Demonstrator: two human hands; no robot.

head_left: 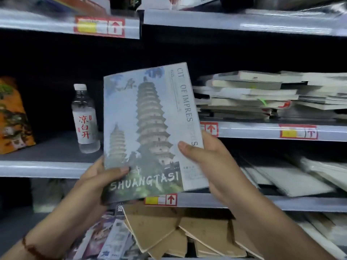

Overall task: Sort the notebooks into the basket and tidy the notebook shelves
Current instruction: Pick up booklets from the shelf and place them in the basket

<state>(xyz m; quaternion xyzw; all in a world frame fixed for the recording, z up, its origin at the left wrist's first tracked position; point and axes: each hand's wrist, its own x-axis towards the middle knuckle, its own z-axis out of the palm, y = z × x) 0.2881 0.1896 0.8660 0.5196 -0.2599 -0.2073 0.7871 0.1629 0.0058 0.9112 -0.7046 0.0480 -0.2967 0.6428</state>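
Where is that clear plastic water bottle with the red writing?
The clear plastic water bottle stands upright on the grey shelf left of centre, just left of the pagoda-cover notebook, with an orange package farther left.

Both hands (97, 177) (210, 162) gripping pagoda notebook (148, 128), shelves (281, 131) behind, possibly blurred stacks
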